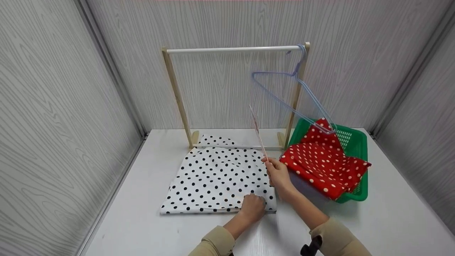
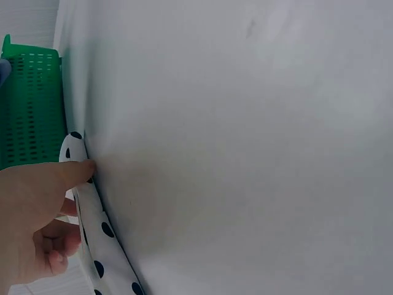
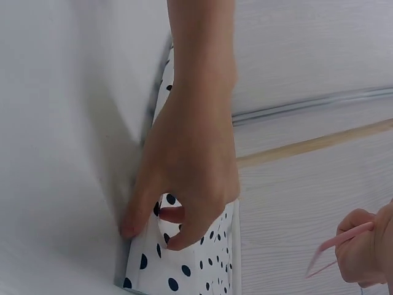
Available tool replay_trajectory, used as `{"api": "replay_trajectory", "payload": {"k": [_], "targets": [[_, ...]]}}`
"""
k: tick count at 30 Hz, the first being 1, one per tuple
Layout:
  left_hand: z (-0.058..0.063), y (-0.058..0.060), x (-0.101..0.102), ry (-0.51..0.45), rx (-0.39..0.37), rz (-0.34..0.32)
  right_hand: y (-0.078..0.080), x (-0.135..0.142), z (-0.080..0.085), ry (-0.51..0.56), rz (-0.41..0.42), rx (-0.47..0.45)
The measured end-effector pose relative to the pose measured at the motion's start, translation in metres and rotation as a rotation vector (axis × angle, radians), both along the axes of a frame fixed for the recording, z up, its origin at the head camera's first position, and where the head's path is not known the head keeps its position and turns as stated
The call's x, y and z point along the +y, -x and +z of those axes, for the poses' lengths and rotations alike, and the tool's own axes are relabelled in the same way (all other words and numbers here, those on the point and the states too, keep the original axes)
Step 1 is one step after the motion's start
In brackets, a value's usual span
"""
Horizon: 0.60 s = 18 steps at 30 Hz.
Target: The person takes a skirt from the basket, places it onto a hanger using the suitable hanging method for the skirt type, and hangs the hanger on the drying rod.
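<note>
A white cloth with black dots (image 1: 213, 181) lies spread on the table, its far part reaching under the rack's lower bar. My left hand (image 1: 253, 206) pinches the cloth's near edge close to its right corner. In the left wrist view the thumb of that hand (image 2: 37, 209) lies on the near side of the edge, with the fingers curled beyond it. Above the cloth's right side, my right hand (image 1: 279, 174) grips a pink hanger (image 1: 256, 126), seen nearly edge-on and pointing up. The pink hanger (image 3: 338, 239) shows only in part in the right wrist view.
A rack with wooden posts and a white rail (image 1: 231, 49) stands behind the cloth. Blue hangers (image 1: 275, 96) hang at the rail's right end, reaching over a green basket (image 1: 362, 153). Red cloth with white dots (image 1: 320, 160) spills over the basket's left side.
</note>
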<state>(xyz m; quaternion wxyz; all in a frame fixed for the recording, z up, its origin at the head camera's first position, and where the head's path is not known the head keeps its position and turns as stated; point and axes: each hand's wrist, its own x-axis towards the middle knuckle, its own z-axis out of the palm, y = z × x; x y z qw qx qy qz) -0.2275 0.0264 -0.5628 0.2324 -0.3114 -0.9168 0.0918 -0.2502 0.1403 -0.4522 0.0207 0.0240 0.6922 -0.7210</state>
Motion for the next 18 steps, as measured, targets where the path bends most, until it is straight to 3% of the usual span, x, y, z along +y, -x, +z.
{"api": "replay_trajectory", "payload": {"k": [3, 7, 10, 12, 15, 18], "targets": [[-0.001, 0.001, 0.005, 0.001, 0.034, -0.002, -0.003, 0.001, -0.002, -0.021, 0.004, -0.023], [0.001, 0.004, 0.009, 0.070, 0.045, 0.011, -0.006, 0.004, -0.002, -0.029, 0.008, -0.044], [0.008, 0.008, 0.006, 0.055, -0.097, 0.051, -0.009, 0.006, -0.001, -0.019, 0.011, -0.047], [0.014, 0.012, 0.000, -0.049, -0.254, 0.097, -0.011, 0.009, 0.000, -0.014, 0.004, -0.042], [0.026, 0.020, -0.012, -0.300, -0.482, 0.182, -0.012, 0.011, 0.001, -0.007, -0.012, -0.021], [0.037, 0.026, -0.024, -0.588, -0.615, 0.221, -0.015, 0.013, 0.001, -0.040, -0.022, 0.004]]}}
